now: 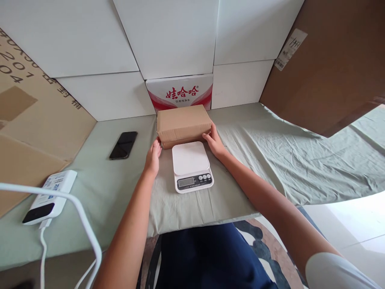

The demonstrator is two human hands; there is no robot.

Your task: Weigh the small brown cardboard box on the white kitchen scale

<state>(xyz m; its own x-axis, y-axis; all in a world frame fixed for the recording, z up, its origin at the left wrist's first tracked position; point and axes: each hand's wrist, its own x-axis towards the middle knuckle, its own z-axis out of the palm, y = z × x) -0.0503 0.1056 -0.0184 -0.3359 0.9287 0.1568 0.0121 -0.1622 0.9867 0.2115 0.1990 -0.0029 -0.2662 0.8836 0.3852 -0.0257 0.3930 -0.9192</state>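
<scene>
Black phone (123, 145) lying flat, left side of the green cloth (270, 152). White power bank (49, 196) with white cable (75, 208) near left. Red-white carton (179, 93) against white wall panels (168, 36).
</scene>
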